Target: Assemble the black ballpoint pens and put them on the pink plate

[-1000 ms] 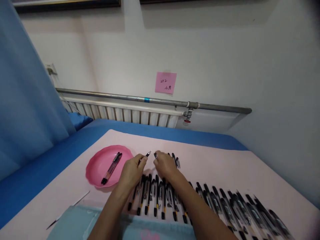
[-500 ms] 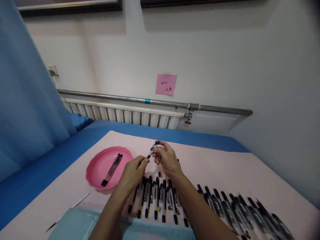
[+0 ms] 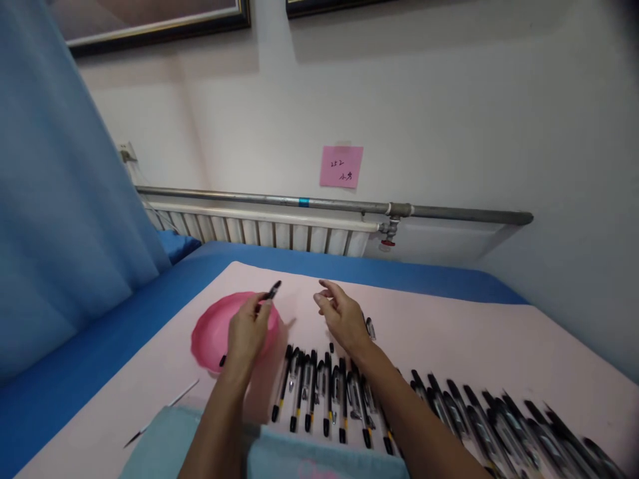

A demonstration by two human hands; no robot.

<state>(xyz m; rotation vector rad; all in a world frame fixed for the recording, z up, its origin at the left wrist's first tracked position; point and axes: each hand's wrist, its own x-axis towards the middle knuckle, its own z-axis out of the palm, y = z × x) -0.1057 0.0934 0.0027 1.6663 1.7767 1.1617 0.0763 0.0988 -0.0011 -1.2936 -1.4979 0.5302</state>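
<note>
My left hand (image 3: 247, 326) is closed round a black-capped pen (image 3: 272, 291), whose dark end sticks out past the fingertips. It hangs over the right side of a pink scalloped bowl (image 3: 204, 336). Inside that bowl, the black end of a pen (image 3: 222, 360) shows beside my wrist; my arm hides the rest. To the right, my right hand (image 3: 344, 319) is raised above the pink sheet, thumb and forefinger slightly apart and no object visible in them. Below it lie several clear pens (image 3: 327, 399) with black caps, side by side. A small black piece (image 3: 331, 347) lies just beyond them.
More black-capped pens (image 3: 479, 419) spread across the right side. A clear-and-black piece (image 3: 370, 327) lies behind my right wrist. At the left is a thin white stick (image 3: 174, 399) with a dark tip, near a light-blue cloth (image 3: 164, 439). A radiator (image 3: 279, 234) lines the wall.
My hands have parted. The left has carried the pen leftward over the bowl, while the right has let go and stays above the sheet. The view has shifted slightly.
</note>
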